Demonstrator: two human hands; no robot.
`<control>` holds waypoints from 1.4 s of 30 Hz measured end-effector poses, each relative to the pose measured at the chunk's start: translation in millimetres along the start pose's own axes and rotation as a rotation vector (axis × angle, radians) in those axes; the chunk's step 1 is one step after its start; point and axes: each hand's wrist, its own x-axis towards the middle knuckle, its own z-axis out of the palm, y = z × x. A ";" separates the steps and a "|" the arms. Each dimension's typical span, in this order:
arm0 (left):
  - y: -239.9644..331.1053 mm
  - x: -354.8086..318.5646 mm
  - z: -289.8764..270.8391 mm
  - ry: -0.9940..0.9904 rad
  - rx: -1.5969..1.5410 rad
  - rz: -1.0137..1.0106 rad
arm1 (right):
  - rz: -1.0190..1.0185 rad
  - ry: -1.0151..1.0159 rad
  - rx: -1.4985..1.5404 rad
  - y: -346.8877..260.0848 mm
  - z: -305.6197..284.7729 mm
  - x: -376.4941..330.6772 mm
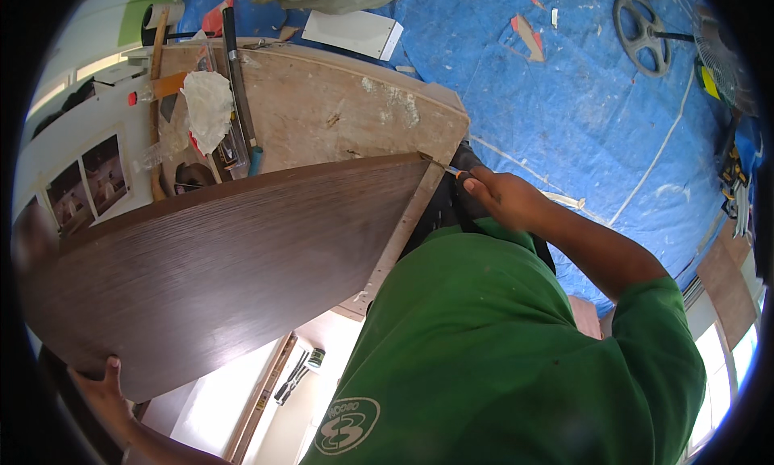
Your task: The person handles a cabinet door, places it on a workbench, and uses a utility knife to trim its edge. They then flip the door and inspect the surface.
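A large dark brown wood-grain panel point(234, 271) leans across a pale wooden workbench point(347, 94). At the panel's lower left edge is my left hand point(105, 394), its thumb on the face and its other fingers partly hidden as it grips the edge. My right hand point(504, 195) is closed round a slim hand tool point(462, 175) with a black-and-orange handle. Its thin metal shaft reaches the panel's right end, at the top corner. I cannot make out the exact shape of the tool's tip.
On the bench's left lie a hammer-like long-handled tool point(234, 70), a crumpled whitish cloth point(207, 110) and small items. Blue sheeting point(516, 102) covers the floor. Beyond the bench is a white box point(351, 34); a fan point(721, 62) and a grey wheel point(642, 34) stand far right.
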 end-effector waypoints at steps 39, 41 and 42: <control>-22.3 9.8 7.6 -0.019 -0.175 0.002 | 0.000 0.026 0.033 3.8 -7.7 -15.1; -21.6 9.1 6.1 -0.014 -0.138 -0.001 | -0.023 0.032 0.007 -0.6 -7.4 -6.2; -20.9 8.6 5.3 -0.007 -0.097 -0.008 | -0.039 0.035 0.004 -2.3 -7.3 -2.8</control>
